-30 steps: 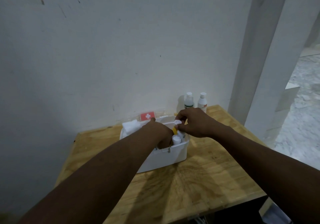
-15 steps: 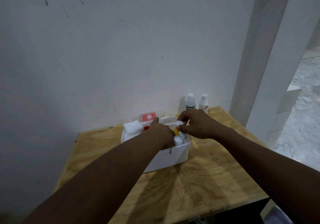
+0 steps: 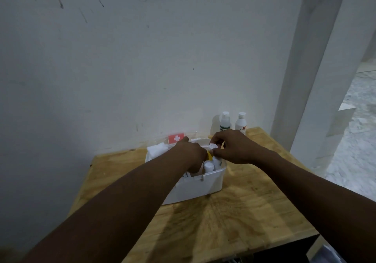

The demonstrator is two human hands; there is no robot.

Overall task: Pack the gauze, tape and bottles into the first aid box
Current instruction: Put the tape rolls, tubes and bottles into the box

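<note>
Wooden table (image 3: 244, 212), with the white first aid box (image 3: 203, 185) on it, open. Left hand (image 3: 193, 153) dips into the box; its fingers are hidden below the rim, so I cannot tell the grip. Right hand (image 3: 234, 146) is just beside it, fingertips pinching a round white cap (image 3: 213, 146). White roll (image 3: 208, 166) stands upright inside, by the front wall. Gauze (image 3: 156, 150) at the box's far left corner. Beyond the box, outside it: green-labelled bottle (image 3: 224, 121) and white bottle (image 3: 241, 122) against the wall.

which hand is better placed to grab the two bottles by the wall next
Right, probably. The right hand is just in front of the bottles, on their side of the first aid box, though it pinches a white round thing. The left hand reaches into it.
</note>
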